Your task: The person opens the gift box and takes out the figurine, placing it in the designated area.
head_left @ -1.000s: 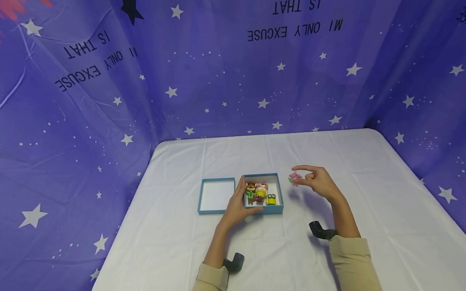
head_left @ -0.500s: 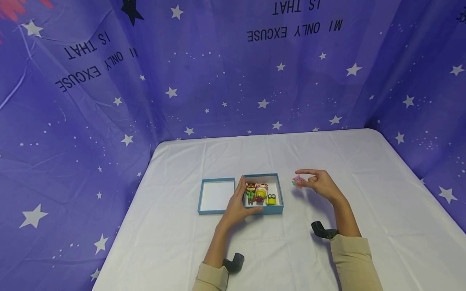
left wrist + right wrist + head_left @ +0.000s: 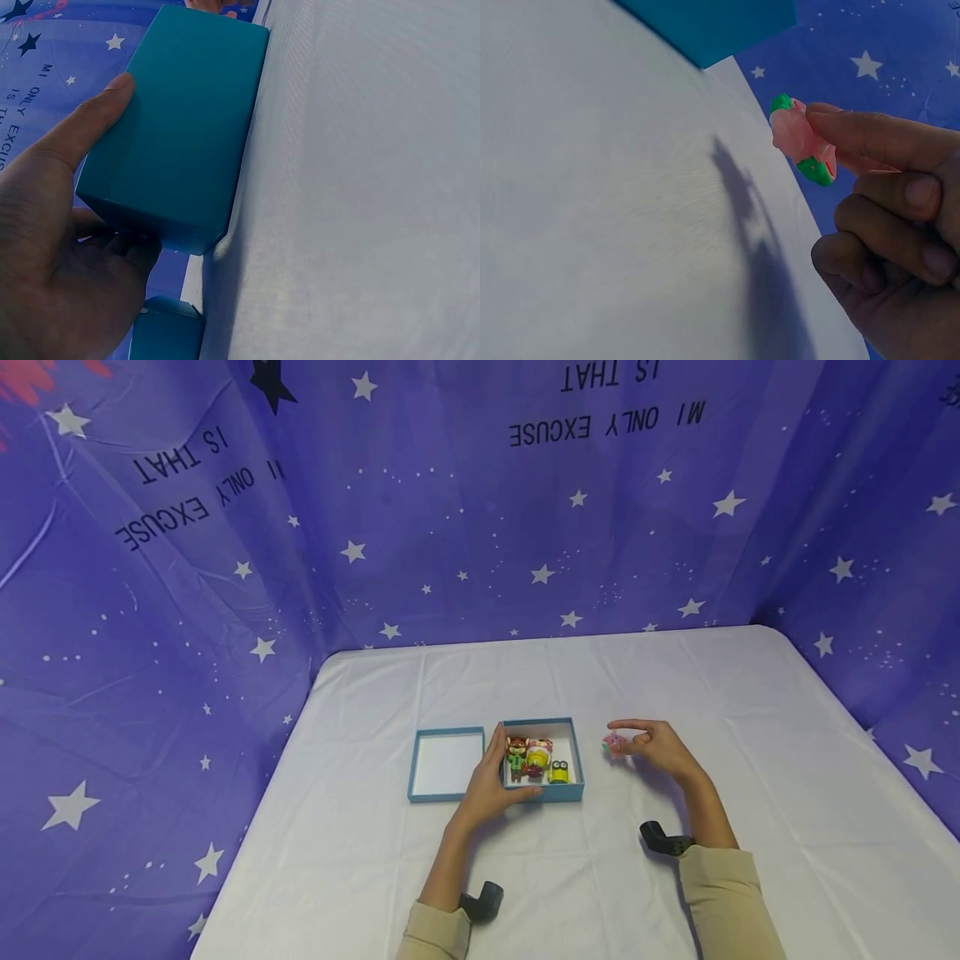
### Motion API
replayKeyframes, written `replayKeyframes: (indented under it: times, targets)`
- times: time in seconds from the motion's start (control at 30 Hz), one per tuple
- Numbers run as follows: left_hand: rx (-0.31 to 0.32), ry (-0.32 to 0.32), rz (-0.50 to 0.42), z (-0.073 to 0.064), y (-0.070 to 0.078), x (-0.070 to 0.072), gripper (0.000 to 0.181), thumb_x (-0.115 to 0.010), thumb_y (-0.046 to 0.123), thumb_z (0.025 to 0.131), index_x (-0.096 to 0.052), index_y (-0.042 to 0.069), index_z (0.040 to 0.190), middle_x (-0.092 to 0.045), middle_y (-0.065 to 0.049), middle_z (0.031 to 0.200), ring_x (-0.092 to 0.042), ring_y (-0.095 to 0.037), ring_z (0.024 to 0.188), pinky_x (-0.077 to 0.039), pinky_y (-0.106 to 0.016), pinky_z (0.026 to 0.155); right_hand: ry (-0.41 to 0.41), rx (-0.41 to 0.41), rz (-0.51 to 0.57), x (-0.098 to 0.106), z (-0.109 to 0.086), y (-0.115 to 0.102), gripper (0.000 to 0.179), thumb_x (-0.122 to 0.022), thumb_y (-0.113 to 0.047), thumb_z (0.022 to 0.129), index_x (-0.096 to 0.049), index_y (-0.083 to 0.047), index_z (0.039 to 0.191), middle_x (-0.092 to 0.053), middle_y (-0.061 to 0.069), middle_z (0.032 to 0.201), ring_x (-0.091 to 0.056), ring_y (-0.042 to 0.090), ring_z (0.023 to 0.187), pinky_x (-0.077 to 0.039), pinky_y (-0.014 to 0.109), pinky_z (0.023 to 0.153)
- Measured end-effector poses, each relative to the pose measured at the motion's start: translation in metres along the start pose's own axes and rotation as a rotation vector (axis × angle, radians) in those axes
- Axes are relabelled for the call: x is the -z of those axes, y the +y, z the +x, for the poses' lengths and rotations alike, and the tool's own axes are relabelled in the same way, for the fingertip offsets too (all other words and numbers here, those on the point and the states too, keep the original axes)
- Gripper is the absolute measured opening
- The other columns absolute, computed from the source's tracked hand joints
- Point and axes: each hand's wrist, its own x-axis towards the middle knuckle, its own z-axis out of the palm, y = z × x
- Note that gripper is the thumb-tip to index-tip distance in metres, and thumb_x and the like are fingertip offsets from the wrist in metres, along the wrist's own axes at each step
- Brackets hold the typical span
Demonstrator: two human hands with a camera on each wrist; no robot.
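Note:
My left hand [image 3: 483, 789] holds a blue box [image 3: 562, 793] at its near left corner, fingers along the left side and thumb on the front wall [image 3: 180, 120]. Three figurines lie inside: a fox in a green shirt [image 3: 517, 762], a pink-and-yellow figure [image 3: 538, 757] and a yellow minion [image 3: 559, 772]. To the right of the box, my right hand [image 3: 663, 750] pinches a small pink star-shaped figurine [image 3: 615, 743] between thumb and index finger. Green parts show on this figurine [image 3: 796, 135] in the right wrist view, raised above its shadow; the other fingers are curled in.
A blue-edged lid [image 3: 446, 798] lies with its white inside up, just left of the box. Both stand on a table with a white cloth [image 3: 570, 885]. Purple star-printed curtains [image 3: 480, 527] hang behind and on both sides.
My right hand has moved slightly right and then lower with the pink figurine, which has turned a little. The left hand and the box have stayed in place.

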Motion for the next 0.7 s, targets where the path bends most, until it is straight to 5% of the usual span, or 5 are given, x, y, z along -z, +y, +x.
replayKeyframes:
  times: [0.13,0.7]
  targets:
    - [0.009,-0.001,0.001,0.000,0.000,0.000,0.112,-0.079,0.040,0.070,-0.007,0.007,0.149,-0.004,-0.004,0.154,-0.009,-0.022,0.139,-0.017,-0.039,0.110,-0.002,0.001,-0.013,-0.002,-0.001,0.003,0.043,-0.073,-0.015,0.078,-0.061,-0.003,0.118,-0.038,-0.001,0.045,-0.025,0.006,0.043,-0.021,0.023,0.041]
    - [-0.015,0.009,-0.028,-0.001,-0.001,0.000,0.111,-0.079,0.039,0.071,-0.008,0.005,0.148,-0.004,-0.007,0.154,-0.008,-0.023,0.139,-0.017,-0.041,0.110,-0.001,0.039,-0.020,-0.005,0.002,0.018,0.041,-0.072,-0.011,0.080,-0.061,0.002,0.117,-0.036,-0.005,0.046,-0.027,0.004,0.041,-0.022,0.021,0.038]
